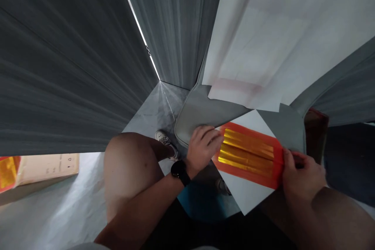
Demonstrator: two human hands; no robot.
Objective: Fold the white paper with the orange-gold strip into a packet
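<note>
Above my lap is a square white sheet of joss paper, turned corner-first. Its orange-red panel carries two shiny gold foil bands. My left hand, with a dark watch on the wrist, has its fingers curled and closed at the left corner. At the right corner my right hand pinches the sheet between thumb and fingers. Both hands keep it stretched between them. Some fingertips of the left hand are hard to make out.
In front stands a grey padded chair with large white sheets on it. Dark grey curtain-like panels rise on the left. On the floor at far left lies a cardboard box with orange and gold paper beside it.
</note>
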